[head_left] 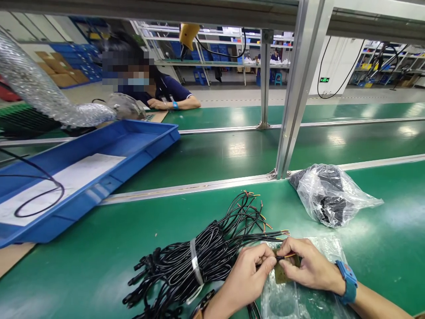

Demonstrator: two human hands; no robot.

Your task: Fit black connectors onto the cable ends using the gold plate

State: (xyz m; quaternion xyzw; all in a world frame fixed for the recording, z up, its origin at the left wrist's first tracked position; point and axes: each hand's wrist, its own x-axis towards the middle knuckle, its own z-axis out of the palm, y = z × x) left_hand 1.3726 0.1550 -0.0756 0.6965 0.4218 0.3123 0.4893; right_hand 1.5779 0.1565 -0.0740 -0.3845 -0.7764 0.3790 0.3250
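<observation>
the left hand (249,272) grasps a black cable (280,257), pinching it between thumb and forefinger. the right hand (307,263) is closed on the same cable just beside the left fingertips, its thumb below and forefinger above; orange and yellow wires (291,254) come out of the cable's end toward the right palm. the cable is thus between the two hands, over a small brown piece (282,278), whose edges are partly hidden by the right hand. what the piece is, i cannot tell. under it lies clear plastic (279,303) on the green bench (99,248). a blue wristband (348,281) is on the right wrist.

near the left hand, on its left, lies a bundle (212,248) of black cables, wrapped round by a pale band (195,261). its connectors (133,299) point left, its bare coloured ends up and right. beyond the right hand sits a clear bag (332,195) with dark things inside, near the foot of a metal post (294,97). at far left, a blue tray (146,153) holds white paper (76,181), with a black cord (38,210) looped over it. across the bench, a co-worker's forearm (189,103) rests on the far side.
</observation>
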